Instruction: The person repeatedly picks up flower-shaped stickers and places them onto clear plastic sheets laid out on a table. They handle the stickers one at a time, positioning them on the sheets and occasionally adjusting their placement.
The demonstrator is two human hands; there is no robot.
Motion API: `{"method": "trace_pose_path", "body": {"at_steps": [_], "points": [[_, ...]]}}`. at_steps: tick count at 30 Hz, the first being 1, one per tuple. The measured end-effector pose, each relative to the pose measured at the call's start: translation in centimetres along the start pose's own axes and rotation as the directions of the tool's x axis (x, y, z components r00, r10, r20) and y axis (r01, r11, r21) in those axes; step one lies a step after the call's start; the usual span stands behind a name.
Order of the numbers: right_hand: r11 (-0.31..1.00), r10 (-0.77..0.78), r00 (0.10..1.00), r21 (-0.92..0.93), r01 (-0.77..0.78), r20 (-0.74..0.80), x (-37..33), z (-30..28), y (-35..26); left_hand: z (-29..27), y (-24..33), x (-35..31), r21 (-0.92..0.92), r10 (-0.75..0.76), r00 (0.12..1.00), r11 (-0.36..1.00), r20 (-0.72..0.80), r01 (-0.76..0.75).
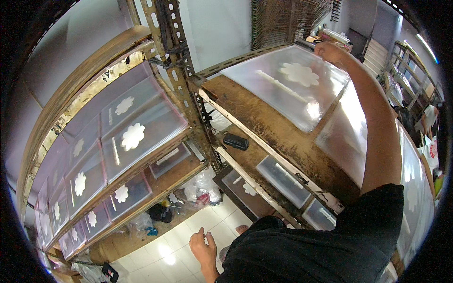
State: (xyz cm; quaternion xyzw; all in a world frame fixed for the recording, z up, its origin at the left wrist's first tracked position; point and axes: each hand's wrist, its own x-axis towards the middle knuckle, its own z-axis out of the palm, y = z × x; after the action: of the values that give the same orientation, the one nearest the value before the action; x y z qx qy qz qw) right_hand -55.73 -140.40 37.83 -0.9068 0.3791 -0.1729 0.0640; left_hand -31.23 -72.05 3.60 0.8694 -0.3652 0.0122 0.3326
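Observation:
My right arm stretches to the far end of the upper wooden shelf. There my right hand (331,53) is closed at the far edge of a clear plastic sheet (264,70) bearing a white flower shape and a white bar; what lies in the fingers is hidden. Nearer along that shelf, beside my right forearm, lies another shiny clear sheet (342,137). My left hand (203,249) hangs low over the tiled floor, fingers loosely apart and holding nothing.
On the left, a wooden rack (160,137) carries rows of similar clear sheets. A slotted metal post (177,70) stands between the shelves. A black case (235,141) rests on a lower shelf with more sheets. Plastic bags (203,186) lie beneath the left rack.

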Motion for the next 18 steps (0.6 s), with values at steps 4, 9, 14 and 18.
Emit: {"method": "trace_pose_path", "body": {"at_steps": [4, 9, 14, 18], "points": [[0.879, -0.309, 0.938, -0.424, 0.22, -0.155, 0.9, 0.9, 1.4, 0.1, -0.5, -0.7, -0.009, -0.024, 1.0, 1.0, 0.014, 0.024], [0.938, -0.141, 0.985, -0.305, 0.165, 0.099, 1.3, 0.5, -0.1, -0.2, -0.7, -1.8, -0.015, -0.056, 0.998, 0.998, 0.005, 0.056], [0.968, -0.036, 0.968, -0.232, 0.095, 0.247, 1.2, 0.3, -0.3, -0.1, -1.1, -3.1, -0.034, -0.083, 0.996, 0.996, -0.014, 0.083], [0.935, -0.057, 0.974, -0.331, 0.13, 0.22, 1.2, 0.4, -0.2, -0.6, -1.5, -4.6, -0.004, -0.1, 0.995, 0.995, 0.001, 0.1]]}}
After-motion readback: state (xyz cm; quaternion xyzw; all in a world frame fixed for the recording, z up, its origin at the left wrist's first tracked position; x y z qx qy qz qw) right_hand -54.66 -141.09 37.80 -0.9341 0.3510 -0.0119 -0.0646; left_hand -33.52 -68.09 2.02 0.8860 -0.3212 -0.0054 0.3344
